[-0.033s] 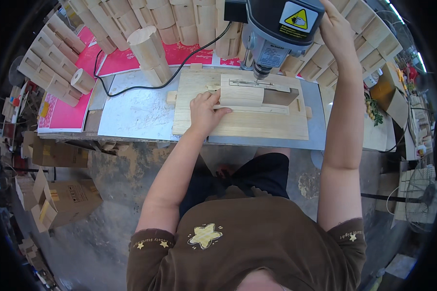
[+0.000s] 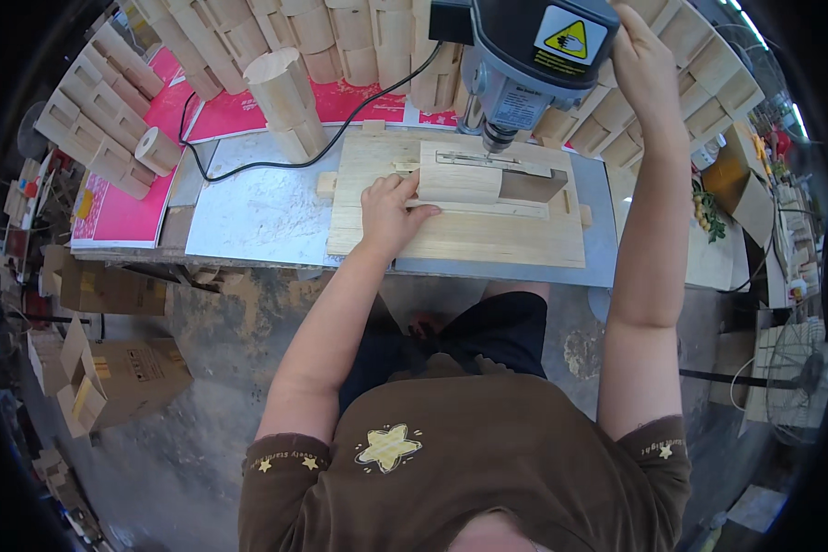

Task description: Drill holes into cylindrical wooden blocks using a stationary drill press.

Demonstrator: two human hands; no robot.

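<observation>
Pale wood fills the upper middle of the frame, where the block (image 2: 460, 184) lies on its side on a flat wooden board (image 2: 368, 235), a slot cut along its upper face. My left hand (image 2: 388, 210) touches the block's left end, fingers bent against it and thumb pointing right along its lower edge; I cannot tell how tightly they close. My right hand (image 2: 644, 64), at the upper right, is raised against the far side of the drill press (image 2: 529, 55); its fingertips are hidden, so I cannot tell what they grip. The drill chuck (image 2: 499, 138) points down at the block's slotted side. A black cord (image 2: 340, 132) curves across the upper left, passing in front of an upright wooden cylinder (image 2: 285, 103). Toward the left edge, an open cardboard box (image 2: 138, 377) sits on the floor (image 2: 235, 368).
</observation>
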